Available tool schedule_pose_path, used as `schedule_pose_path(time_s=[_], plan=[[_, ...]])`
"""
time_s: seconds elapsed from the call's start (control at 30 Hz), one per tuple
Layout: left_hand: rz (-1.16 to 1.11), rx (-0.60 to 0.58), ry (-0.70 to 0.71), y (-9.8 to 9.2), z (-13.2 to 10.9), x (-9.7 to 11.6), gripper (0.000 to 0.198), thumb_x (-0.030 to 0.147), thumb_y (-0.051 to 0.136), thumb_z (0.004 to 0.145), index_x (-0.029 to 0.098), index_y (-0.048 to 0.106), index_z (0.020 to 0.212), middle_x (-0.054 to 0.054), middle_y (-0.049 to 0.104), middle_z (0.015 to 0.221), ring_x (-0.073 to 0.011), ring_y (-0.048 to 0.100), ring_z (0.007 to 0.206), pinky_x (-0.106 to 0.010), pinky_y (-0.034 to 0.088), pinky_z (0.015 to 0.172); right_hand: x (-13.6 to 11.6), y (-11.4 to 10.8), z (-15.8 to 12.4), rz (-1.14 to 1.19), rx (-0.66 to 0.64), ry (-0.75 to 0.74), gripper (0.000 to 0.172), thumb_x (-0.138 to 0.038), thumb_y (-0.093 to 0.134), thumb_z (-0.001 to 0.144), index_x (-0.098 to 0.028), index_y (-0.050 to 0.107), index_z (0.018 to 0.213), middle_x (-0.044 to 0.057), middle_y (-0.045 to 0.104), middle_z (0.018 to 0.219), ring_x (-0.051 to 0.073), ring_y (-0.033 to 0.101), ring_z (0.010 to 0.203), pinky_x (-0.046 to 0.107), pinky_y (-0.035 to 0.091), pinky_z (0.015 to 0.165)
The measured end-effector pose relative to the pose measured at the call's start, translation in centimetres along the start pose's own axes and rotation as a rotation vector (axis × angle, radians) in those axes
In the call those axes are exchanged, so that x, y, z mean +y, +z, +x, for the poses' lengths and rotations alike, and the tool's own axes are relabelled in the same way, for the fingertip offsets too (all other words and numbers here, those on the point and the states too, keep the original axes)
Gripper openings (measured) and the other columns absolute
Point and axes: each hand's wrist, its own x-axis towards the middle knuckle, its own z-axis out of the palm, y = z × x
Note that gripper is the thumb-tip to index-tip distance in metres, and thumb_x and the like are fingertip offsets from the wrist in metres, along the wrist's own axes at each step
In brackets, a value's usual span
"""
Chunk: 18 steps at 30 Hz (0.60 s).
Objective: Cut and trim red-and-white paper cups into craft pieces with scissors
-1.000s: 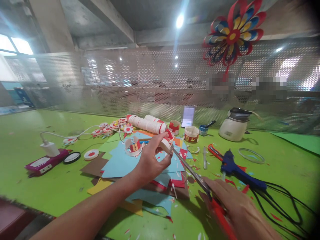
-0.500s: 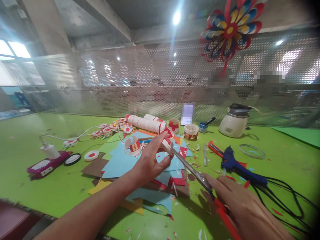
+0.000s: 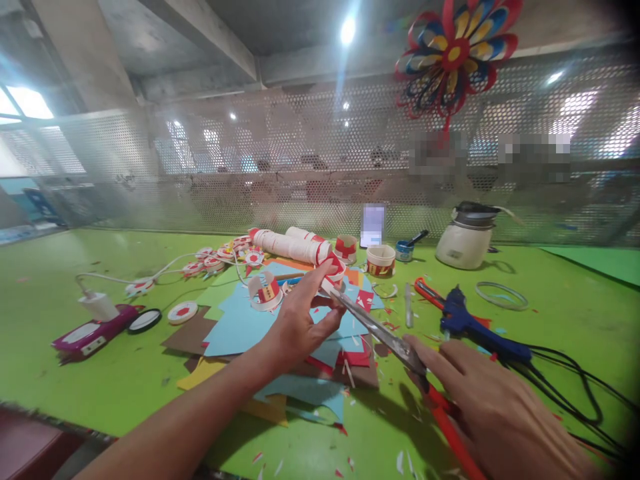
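Note:
My left hand (image 3: pixel 305 317) is closed on a small white-and-red paper cup piece (image 3: pixel 334 272), its thumb and fingers on either side. In my right hand (image 3: pixel 480 387) is a pair of scissors (image 3: pixel 380 331) with red handles. The blade tips meet the paper piece at my left fingertips; whether the blades are parted there I cannot make out. Under my left hand lies a stack of coloured paper sheets (image 3: pixel 235 327). A cut cup ring (image 3: pixel 265 293) lies on the sheets, left of my fingers.
Stacked paper cups (image 3: pixel 290 247) lie behind my hands. To the right are a blue glue gun (image 3: pixel 480 330) with its cable, a cutter (image 3: pixel 429 293) and a kettle (image 3: pixel 464 240). A purple power strip (image 3: pixel 95 333) sits left. Paper scraps dot the green table (image 3: pixel 150 400).
The whole view has shifted slightly. My left hand keeps its grip on the paper piece, and the scissors stay at it with little visible movement.

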Motion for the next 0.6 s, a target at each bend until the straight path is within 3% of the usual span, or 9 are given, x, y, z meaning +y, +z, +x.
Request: schedule_pose_path(time_s=[0.2,0.43,0.6], plan=[[-0.057,-0.027,-0.047,0.17,0.1,0.0,0.061,0.023,0.058,0.082,0.023,0.034,0.138,-0.013,0.046,0.133,-0.0208,0.056,0.108,-0.034,0.053,0.088,0.11,0.13,-0.15,-0.01,-0.032,0.022,0.036,-0.008,0.035,0.082,-0.015,0.053,0.112,0.005,0.056,0.069,0.02,0.058,0.052,0.037,0.051,0.046],[-0.084,-0.054,-0.097,0.05,0.08,0.06,0.064,0.025,0.057,0.083,0.024,0.029,0.14,-0.013,0.043,0.138,-0.0221,0.056,0.11,-0.036,0.052,0.09,0.52,0.37,-0.54,0.057,-0.065,0.043,0.022,-0.013,0.038,0.085,-0.017,0.056,0.097,0.005,0.054,0.069,0.019,0.056,0.054,0.039,0.05,0.049],[-0.131,-0.088,-0.108,0.06,0.2,0.21,0.064,0.025,0.057,0.083,0.024,0.029,0.141,-0.013,0.043,0.137,-0.0229,0.055,0.112,-0.037,0.051,0.091,0.42,0.48,-0.58,0.071,-0.057,0.048,0.022,-0.014,0.037,0.086,-0.017,0.055,0.097,0.006,0.054,0.07,0.02,0.056,0.054,0.039,0.05,0.049]])
